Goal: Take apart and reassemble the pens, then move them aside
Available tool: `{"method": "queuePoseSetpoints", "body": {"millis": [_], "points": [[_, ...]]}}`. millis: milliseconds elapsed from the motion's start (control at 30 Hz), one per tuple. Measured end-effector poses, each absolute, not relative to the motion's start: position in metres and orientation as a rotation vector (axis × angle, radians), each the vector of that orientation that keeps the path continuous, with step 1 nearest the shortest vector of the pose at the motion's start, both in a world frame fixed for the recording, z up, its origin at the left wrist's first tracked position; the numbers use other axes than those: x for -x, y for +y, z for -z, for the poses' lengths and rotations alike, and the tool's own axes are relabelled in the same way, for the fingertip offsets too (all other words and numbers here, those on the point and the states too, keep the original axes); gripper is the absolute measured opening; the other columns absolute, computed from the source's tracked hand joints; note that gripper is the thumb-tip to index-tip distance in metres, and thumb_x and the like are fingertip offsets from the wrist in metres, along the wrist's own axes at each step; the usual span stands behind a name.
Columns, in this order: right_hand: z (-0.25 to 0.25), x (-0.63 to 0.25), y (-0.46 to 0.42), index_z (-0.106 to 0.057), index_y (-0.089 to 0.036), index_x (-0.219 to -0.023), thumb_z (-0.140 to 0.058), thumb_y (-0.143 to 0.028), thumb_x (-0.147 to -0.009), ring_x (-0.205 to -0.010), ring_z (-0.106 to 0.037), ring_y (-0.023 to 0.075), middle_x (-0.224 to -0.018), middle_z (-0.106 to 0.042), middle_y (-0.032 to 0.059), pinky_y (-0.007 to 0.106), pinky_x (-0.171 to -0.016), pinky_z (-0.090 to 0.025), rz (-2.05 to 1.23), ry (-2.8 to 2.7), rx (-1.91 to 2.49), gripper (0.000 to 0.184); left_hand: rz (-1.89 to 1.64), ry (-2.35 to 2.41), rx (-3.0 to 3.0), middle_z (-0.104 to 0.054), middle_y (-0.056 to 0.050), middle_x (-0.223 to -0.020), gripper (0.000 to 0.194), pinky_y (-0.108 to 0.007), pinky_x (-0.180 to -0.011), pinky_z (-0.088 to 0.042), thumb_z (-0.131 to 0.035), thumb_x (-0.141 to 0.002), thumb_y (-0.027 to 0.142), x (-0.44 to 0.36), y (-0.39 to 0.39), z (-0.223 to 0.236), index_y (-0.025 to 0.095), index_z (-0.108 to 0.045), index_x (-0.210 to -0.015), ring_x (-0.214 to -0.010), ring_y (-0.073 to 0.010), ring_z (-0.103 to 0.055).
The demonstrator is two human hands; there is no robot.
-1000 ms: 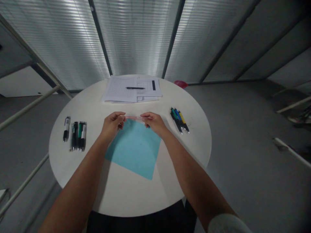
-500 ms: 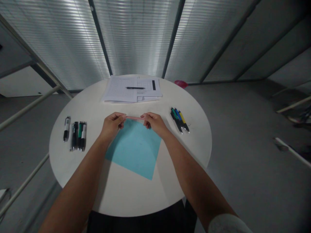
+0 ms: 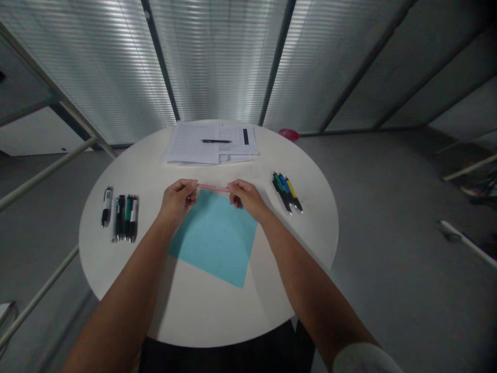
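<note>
A thin pink stick [image 3: 213, 187] lies level between my hands, its ends pinched in the fingers of both. My left hand [image 3: 177, 201] grips one end and my right hand [image 3: 246, 199] the other. Just below them a square teal paper sheet [image 3: 213, 241] lies flat, turned like a diamond, on the round white table [image 3: 202, 311]. Both hands hover over the sheet's upper edge, and my fingers hide parts of the stick.
Several pens [image 3: 120, 217] lie at the table's left side, and several more with green, blue and yellow barrels [image 3: 286, 191] at the right. Stacked printed papers [image 3: 190, 147] with a black pen [image 3: 216, 141] sit at the far edge. A red object [image 3: 289, 134] lies beyond the table.
Both hands stay almost where they were, with the pink stick still between them. The teal sheet and the pens have not moved.
</note>
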State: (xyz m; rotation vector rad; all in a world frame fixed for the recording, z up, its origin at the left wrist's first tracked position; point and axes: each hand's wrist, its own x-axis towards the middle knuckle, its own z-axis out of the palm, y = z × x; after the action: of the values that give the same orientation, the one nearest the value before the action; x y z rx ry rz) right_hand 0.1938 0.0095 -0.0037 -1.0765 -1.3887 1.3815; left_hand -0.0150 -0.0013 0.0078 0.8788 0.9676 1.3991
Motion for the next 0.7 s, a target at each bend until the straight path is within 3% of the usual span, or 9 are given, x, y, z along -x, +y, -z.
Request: {"method": "queuePoseSetpoints", "body": {"millis": [133,267,467,700], "points": [[0.0061,-0.1935,0.0119,-0.056,-0.021,-0.087,-0.069,-0.043,-0.071,-0.041,-0.044,0.0060,-0.057,-0.055,-0.0081,0.019,-0.040,-0.033,-1.358,-1.333,1.029,0.031,-1.404,0.984,-0.872,-0.050,0.002,-0.056,0.015,-0.019,-0.043,-0.029,-0.076,-0.066,0.022,0.0145,-0.0005,-0.0078,0.016,-0.062,-0.067,-0.049,-0.0064,-0.042],[0.0044,-0.1933,0.0110,-0.057,-0.018,-0.079,-0.061,-0.054,-0.078,-0.041,-0.048,0.0071,-0.058,-0.062,-0.0022,0.020,-0.040,-0.035,-1.362,-1.378,1.104,0.035,-1.432,1.012,-0.864,-0.050,0.002,-0.056,0.018,-0.018,-0.042,-0.029,-0.077,-0.065,0.022,0.0147,-0.0004,-0.0095,0.015,-0.061,-0.064,-0.048,-0.0056,-0.042],[0.0019,-0.1935,0.0075,-0.056,-0.017,-0.066,-0.051,-0.065,-0.082,-0.037,-0.045,0.0088,-0.044,-0.055,-0.0004,0.022,-0.039,-0.035,-1.367,-1.382,1.167,0.050,-1.427,0.995,-0.855,-0.051,0.002,-0.057,0.020,-0.019,-0.044,-0.030,-0.079,-0.064,0.024,0.0143,-0.0028,-0.0128,0.015,-0.061,-0.067,-0.050,-0.0059,-0.043],[0.0074,-0.1941,0.0108,-0.057,-0.019,-0.078,-0.066,-0.051,-0.075,-0.044,-0.048,0.0068,-0.062,-0.058,-0.0043,0.021,-0.042,-0.035,-1.321,-1.388,1.036,0.033,-1.444,1.018,-0.841,-0.051,0.003,-0.058,0.026,-0.019,-0.042,-0.029,-0.079,-0.065,0.028,0.0134,-0.0008,-0.0104,0.015,-0.057,-0.065,-0.047,-0.0050,-0.041]]}}
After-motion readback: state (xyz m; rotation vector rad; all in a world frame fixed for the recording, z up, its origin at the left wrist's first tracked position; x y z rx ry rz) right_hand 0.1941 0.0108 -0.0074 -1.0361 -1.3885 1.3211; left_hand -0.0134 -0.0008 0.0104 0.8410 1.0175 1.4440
